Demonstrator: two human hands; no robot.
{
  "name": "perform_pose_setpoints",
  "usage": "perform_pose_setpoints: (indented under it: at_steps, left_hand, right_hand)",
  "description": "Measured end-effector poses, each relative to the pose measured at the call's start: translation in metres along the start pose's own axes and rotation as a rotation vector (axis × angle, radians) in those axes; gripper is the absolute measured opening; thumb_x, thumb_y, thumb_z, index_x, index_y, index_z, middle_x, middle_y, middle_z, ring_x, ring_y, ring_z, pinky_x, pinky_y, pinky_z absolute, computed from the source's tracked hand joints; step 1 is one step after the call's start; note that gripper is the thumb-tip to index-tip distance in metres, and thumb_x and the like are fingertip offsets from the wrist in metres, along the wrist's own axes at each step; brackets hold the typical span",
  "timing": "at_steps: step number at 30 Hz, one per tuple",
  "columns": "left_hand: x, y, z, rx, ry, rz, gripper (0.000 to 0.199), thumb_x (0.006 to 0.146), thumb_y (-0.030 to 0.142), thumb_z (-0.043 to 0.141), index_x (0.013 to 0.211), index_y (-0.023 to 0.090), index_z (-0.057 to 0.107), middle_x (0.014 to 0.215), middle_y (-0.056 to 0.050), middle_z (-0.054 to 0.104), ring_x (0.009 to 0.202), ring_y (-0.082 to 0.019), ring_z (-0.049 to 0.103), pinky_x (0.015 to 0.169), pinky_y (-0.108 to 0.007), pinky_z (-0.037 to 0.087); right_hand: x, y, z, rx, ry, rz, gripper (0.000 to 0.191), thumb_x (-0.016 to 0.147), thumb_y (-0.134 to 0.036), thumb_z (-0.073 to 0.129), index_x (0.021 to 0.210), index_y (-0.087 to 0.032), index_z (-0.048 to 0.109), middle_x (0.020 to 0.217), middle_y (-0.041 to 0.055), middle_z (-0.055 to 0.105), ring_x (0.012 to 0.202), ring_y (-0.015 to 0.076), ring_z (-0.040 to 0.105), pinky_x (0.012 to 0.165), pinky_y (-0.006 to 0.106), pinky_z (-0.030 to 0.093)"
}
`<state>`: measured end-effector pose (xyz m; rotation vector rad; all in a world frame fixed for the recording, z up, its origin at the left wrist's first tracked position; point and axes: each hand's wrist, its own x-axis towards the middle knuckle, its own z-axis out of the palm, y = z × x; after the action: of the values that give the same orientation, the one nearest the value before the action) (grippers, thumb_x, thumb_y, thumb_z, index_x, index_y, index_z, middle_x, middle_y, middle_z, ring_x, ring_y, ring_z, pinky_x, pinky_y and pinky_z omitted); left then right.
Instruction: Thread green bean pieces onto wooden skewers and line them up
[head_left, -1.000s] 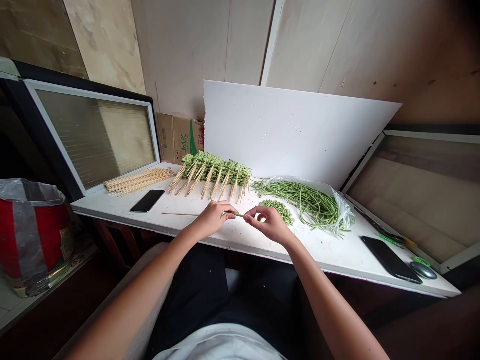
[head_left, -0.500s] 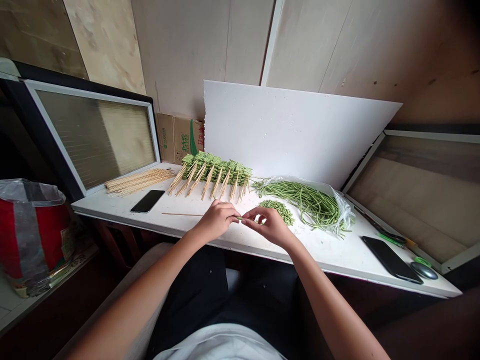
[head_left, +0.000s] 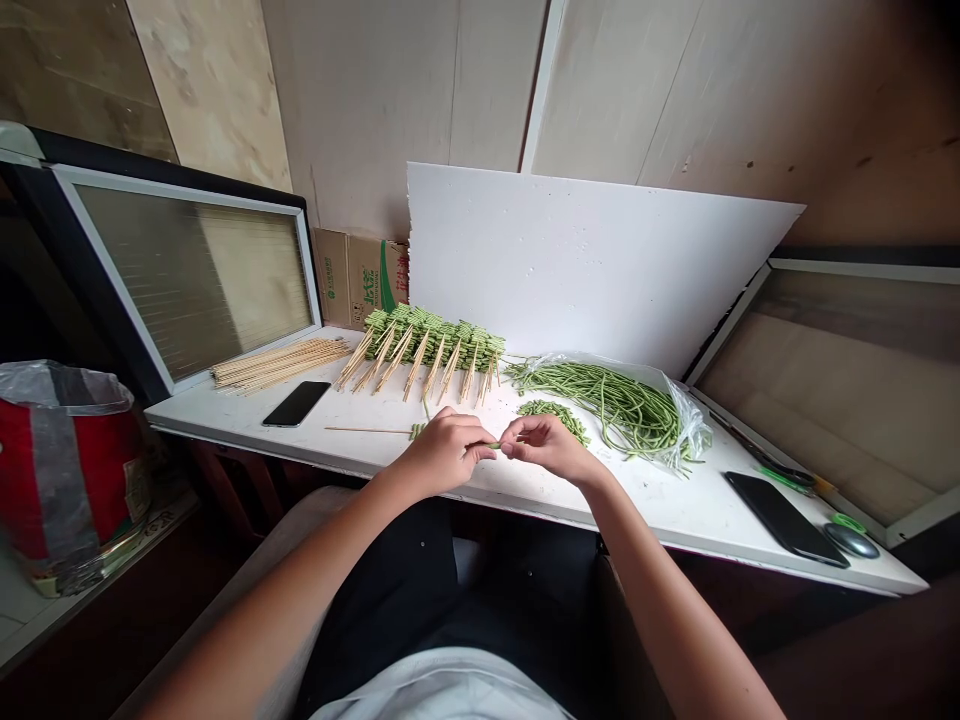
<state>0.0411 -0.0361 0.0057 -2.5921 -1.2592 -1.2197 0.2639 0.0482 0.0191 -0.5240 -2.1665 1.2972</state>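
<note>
My left hand (head_left: 448,452) is closed on a green bean (head_left: 493,446), whose far part rises behind the knuckles. Fingers and thumb of my right hand (head_left: 546,446) pinch the bean's other end. A thin stick (head_left: 367,430) lies on the white table to the left, with short bean pieces (head_left: 416,431) at its right end, partly behind my left hand. Just behind my right hand is a pile of cut bean pieces (head_left: 559,415). Long beans (head_left: 615,400) spill from a clear plastic bag. Skewered bean pieces (head_left: 435,335) are stacked at the back, sticks pointing forward.
Bare sticks (head_left: 277,364) and a phone (head_left: 296,403) lie at the left of the table (head_left: 510,497). Another phone (head_left: 784,518), scissors (head_left: 784,472) and a rounded object (head_left: 851,540) are at the right. A white board (head_left: 585,265) leans behind.
Both hands have shifted slightly right, still holding the bean. More of the short pieces by the stick now shows beside my left hand.
</note>
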Motion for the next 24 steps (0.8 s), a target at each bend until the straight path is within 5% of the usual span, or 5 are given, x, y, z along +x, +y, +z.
perform_pose_setpoints:
  at_steps: [5, 10, 15, 24]
  left_hand:
    - [0.003, 0.011, -0.011, -0.093, -0.054, -0.067, 0.02, 0.099, 0.038, 0.066, 0.1, 0.022, 0.079, 0.083, -0.004, 0.076, 0.077, -0.018, 0.067, 0.082, -0.031, 0.048]
    - [0.0, -0.022, -0.017, -0.085, -0.106, -0.134, 0.016, 0.098, 0.02, 0.065, 0.1, 0.024, 0.081, 0.093, -0.003, 0.078, 0.083, -0.018, 0.069, 0.078, -0.03, 0.048]
    - [-0.004, -0.045, -0.02, 0.13, -0.015, -0.094, 0.018, 0.092, 0.017, 0.073, 0.104, 0.027, 0.082, 0.087, -0.003, 0.075, 0.094, -0.023, 0.067, 0.092, -0.037, 0.043]
    - [-0.005, -0.043, -0.012, 0.135, 0.01, -0.124, 0.013, 0.094, 0.022, 0.073, 0.104, 0.025, 0.081, 0.093, -0.004, 0.074, 0.093, -0.023, 0.067, 0.094, -0.039, 0.043]
  right_hand:
    - [-0.002, 0.002, -0.01, 0.072, 0.032, 0.011, 0.033, 0.078, -0.05, 0.085, 0.08, -0.018, 0.076, 0.071, 0.0035, 0.069, 0.067, 0.0157, 0.058, 0.063, 0.03, 0.051]
    - [-0.001, 0.005, -0.007, 0.068, 0.067, 0.021, 0.033, 0.078, -0.048, 0.086, 0.086, -0.017, 0.077, 0.078, 0.0049, 0.072, 0.07, 0.0162, 0.062, 0.065, 0.031, 0.053]
    - [0.002, 0.012, -0.001, 0.011, 0.094, 0.02, 0.041, 0.076, -0.052, 0.086, 0.094, -0.016, 0.078, 0.091, 0.0095, 0.076, 0.079, 0.0189, 0.068, 0.072, 0.033, 0.056]
    - [0.004, 0.001, 0.012, -0.239, 0.231, -0.048, 0.038, 0.084, -0.056, 0.078, 0.092, -0.019, 0.078, 0.093, 0.0093, 0.077, 0.077, 0.0194, 0.069, 0.065, 0.031, 0.053]
